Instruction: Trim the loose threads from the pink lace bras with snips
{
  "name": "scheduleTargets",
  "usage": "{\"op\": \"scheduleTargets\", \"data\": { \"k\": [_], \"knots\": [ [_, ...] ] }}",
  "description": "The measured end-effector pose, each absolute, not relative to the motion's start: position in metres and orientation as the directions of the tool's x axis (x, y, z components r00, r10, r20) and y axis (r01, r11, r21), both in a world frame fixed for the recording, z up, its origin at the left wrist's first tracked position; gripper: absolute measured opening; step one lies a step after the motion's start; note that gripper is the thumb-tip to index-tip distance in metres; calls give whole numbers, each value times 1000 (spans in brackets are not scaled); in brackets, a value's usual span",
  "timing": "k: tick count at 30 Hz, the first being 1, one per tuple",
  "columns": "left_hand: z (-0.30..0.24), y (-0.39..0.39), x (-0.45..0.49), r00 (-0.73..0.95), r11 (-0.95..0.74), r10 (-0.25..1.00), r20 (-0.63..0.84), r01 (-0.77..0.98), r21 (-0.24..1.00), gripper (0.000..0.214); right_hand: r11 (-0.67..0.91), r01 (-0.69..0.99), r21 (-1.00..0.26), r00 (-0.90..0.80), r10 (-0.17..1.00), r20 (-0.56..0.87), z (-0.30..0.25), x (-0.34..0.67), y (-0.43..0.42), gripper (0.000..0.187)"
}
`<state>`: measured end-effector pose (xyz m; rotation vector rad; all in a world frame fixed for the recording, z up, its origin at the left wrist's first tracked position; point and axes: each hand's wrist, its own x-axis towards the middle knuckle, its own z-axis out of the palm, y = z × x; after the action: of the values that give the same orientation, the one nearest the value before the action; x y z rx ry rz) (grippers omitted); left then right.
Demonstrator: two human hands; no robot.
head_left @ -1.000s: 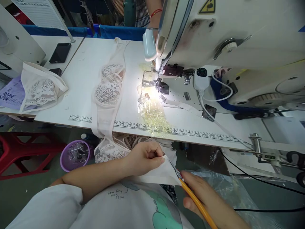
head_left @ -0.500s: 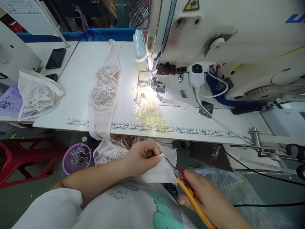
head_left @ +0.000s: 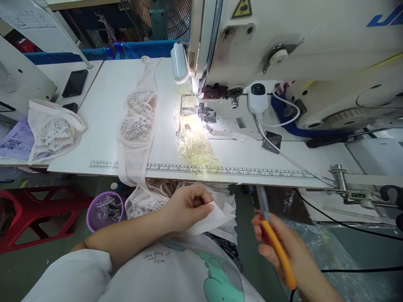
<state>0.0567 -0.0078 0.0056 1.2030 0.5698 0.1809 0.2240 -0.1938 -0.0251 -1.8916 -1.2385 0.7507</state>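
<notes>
White cloth [head_left: 222,214] sits in your left hand [head_left: 189,209], low in front of your body and just below the near edge of the worktable [head_left: 103,107]. Your left thumb and index finger pinch its upper edge, the other fingers curled in behind, and more pale fabric spreads beneath and beyond it. Your right hand [head_left: 280,237] is well apart from the cloth, off to its right, with the fingers wrapped around the orange-handled scissors [head_left: 277,247]. Their blades point up and away from you toward the table edge, too blurred to tell whether they are parted. On the table, left of the sewing machine [head_left: 292,46], a pale lace bra [head_left: 137,126] lies lengthwise and runs over the near edge, meeting the lacy fabric [head_left: 146,203] beside your left wrist. Another lace piece [head_left: 55,130] rests at the far left, partly over a purple paper [head_left: 19,140], with a black phone [head_left: 74,83] lying behind it. Under the needle area, bright light falls on a yellowish clear film [head_left: 198,147], which reaches down to the printed ruler [head_left: 258,171] along the front of the table. Below the table on your left stand a purple bin [head_left: 91,218], holding a tangle of pale scraps, and a red stool [head_left: 40,214].
</notes>
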Motion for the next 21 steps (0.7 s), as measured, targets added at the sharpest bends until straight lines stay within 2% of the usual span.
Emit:
{"op": "scheduleTargets", "data": {
  "k": [2,4,8,12,14,18,21],
  "knots": [
    [6,-7,56,844,356,427,-326,175,918,17,-158,457,-875,438,897,67,-24,228,-197,52],
    [8,-7,56,842,338,427,-330,190,922,18,-98,456,-885,468,872,144,-22,226,-196,44],
    [11,-8,55,846,313,423,-324,199,929,20,-114,447,-887,458,881,118,-19,205,-185,29],
    [10,-9,52,856,318,425,-295,163,934,23,-201,398,-895,460,888,6,-21,181,-172,17],
    [7,-10,50,849,274,456,-269,154,949,23,-192,354,-915,433,901,-22,-21,175,-170,13],
    [0,-13,44,826,75,544,-145,125,989,19,-10,321,-947,377,919,118,-14,177,-171,11],
    [-4,-15,37,825,105,545,-147,107,989,24,2,385,-923,464,864,196,-12,182,-168,18]
  ]
}}
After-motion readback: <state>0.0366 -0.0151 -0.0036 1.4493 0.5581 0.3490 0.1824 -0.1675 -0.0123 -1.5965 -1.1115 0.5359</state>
